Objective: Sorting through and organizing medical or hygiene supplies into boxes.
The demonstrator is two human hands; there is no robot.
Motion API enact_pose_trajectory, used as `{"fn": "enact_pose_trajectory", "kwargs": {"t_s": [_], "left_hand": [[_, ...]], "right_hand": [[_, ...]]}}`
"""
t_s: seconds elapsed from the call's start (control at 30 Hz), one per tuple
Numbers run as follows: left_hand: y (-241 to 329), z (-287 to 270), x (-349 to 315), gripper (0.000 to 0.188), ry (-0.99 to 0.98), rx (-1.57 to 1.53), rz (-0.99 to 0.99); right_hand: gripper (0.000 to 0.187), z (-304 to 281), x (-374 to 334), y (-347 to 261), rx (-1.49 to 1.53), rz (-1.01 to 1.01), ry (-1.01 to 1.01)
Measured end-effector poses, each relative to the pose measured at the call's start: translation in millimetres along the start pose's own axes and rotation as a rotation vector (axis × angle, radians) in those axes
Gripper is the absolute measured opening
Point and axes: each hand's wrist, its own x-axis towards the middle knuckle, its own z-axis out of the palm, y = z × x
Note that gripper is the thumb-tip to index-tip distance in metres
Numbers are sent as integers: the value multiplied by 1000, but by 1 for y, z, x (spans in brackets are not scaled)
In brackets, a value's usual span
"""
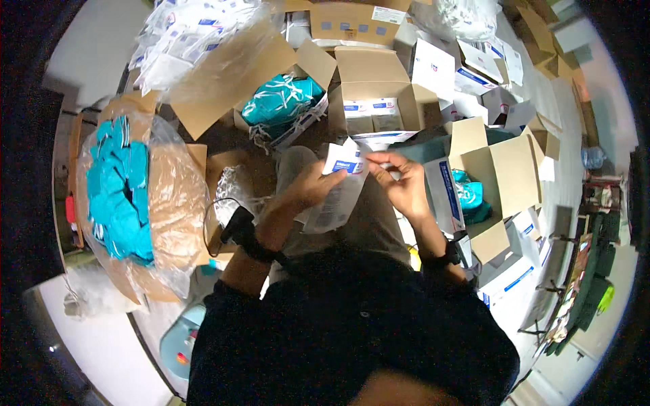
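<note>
A flat, partly see-through pouch (334, 206) with a white and blue printed top hangs over my lap. My left hand (313, 186) grips it by its left side, the thumb lying across the blue print. At the pouch's upper right edge, my right hand (406, 188) pinches with thumb and forefinger, its other fingers curled. What lies inside the pouch is hard to make out. Just beyond my hands stands an open carton (372, 68) with white and blue packs (371, 108) standing in it.
On the left, a plastic-lined carton (177, 203) holds teal folded cloth items (118, 196). More teal items with white ties (284, 98) fill a box ahead. Another open carton (514, 176) stands right. Many white pouches (196, 34) are heaped at the far left. A teal stool (177, 345) is at lower left.
</note>
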Motion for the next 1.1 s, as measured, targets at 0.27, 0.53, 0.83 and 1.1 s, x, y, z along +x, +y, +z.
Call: {"fn": "enact_pose_trajectory", "kwargs": {"t_s": [0.27, 0.53, 0.83, 1.1], "left_hand": [[26, 37, -20, 24, -41, 265, 97], [17, 45, -35, 44, 33, 355, 27], [7, 68, -49, 40, 242, 356, 281], [13, 64, -39, 30, 226, 705, 191]], "right_hand": [[27, 19, -10, 5, -88, -156, -102], [12, 5, -16, 25, 73, -45, -271], [5, 13, -32, 39, 162, 2, -136], [15, 31, -25, 48, 107, -55, 0]]}}
